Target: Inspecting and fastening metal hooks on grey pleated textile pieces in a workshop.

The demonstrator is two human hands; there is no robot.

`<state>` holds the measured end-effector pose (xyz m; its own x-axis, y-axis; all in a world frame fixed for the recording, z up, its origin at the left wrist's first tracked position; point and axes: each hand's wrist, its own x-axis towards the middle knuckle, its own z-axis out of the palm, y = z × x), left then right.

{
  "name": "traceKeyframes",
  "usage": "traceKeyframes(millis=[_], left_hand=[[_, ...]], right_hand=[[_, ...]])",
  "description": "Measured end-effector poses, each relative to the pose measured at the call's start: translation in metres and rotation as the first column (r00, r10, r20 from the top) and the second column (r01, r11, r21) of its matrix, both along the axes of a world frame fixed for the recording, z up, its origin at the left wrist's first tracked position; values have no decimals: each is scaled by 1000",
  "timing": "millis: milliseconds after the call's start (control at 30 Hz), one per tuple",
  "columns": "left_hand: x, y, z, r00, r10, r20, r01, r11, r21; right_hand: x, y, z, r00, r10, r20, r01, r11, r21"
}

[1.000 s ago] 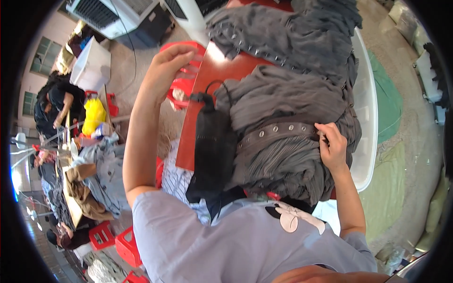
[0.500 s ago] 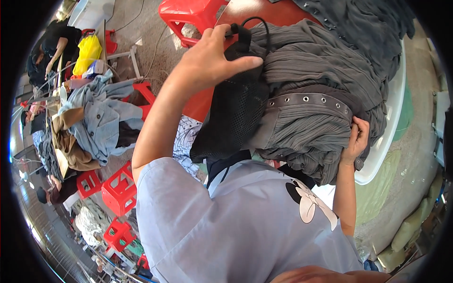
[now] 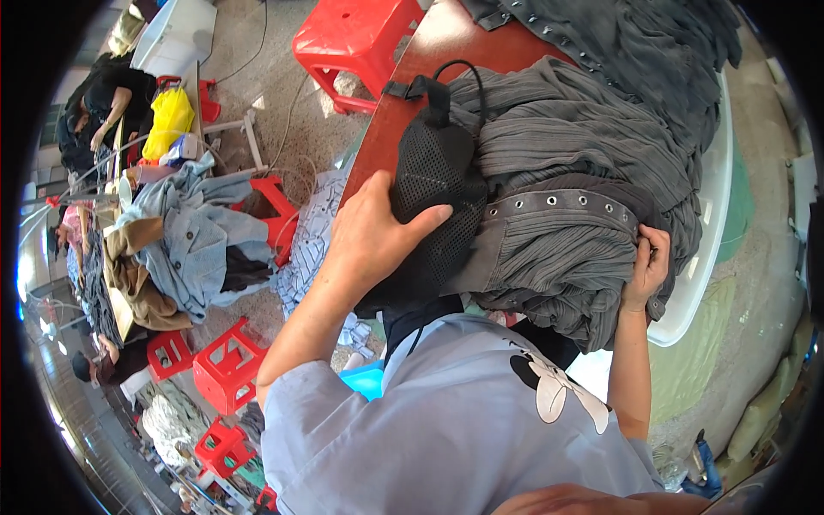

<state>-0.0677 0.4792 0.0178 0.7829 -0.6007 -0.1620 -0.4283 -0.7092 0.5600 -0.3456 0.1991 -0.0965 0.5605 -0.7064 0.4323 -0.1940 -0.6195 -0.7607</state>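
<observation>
Crinkled dark grey garments lie heaped in front of me, a band with metal eyelets running across the nearer one. My right hand is closed on the right end of that garment, fingers curled at the eyelet band. Left of it lies a black mesh piece with a strap, a buckle and a thin cord at its top. Against its left edge rests my left hand, thumb stretched out over the mesh and apart from the fingers. The fingertips are partly hidden.
The pile rests on a red-brown tabletop, beside a white plastic tub. More dark clothing with studs lies at the far side. Red stools stand to the left, near a table with denim clothes. People work beyond.
My left hand has come down from the strap and buckle to the left edge of the mesh piece. My right hand keeps its hold on the garment. The view has shifted slightly.
</observation>
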Motion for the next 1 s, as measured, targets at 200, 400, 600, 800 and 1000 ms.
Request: traceKeyframes(millis=[200,400,600,800,1000], left_hand=[[15,21,-2,962,-197,-191,194,980,-35],[12,33,-35,937,-231,-263,100,897,-431],[7,74,-26,972,-232,25,212,836,-506],[-8,168,-3,997,-13,-76,-26,865,-502],[-47,271,-41,979,201,9,-195,957,-214]], right_hand=[[1,0,2,1000,0,19,0,1000,-2],[1,-2,-2,999,-16,44,17,1000,-21],[-2,-8,-11,999,-15,51,14,1000,9],[-18,-38,-33,1000,-8,15,7,1000,21],[-42,-94,-57,998,-2,62,-5,994,113]])
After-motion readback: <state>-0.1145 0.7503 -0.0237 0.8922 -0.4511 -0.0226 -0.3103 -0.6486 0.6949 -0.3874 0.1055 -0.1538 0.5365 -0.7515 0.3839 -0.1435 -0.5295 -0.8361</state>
